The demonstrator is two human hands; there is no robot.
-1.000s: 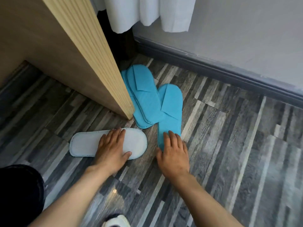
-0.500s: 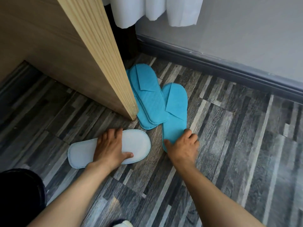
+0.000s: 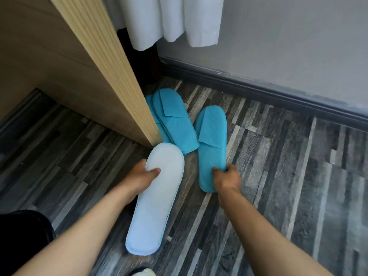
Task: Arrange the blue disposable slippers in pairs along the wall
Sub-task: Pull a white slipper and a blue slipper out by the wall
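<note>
Blue slipper pinched at heel by right hand, sole-up slipper gripped by left hand, bare floor rightward

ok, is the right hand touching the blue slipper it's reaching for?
Touching. The head view shows the right hand pinching the blue slipper near its heel end, thumb on top, fingers wrapped around its edge.

Upturned slipper, upright slipper, stacked slippers adjacent.
</note>
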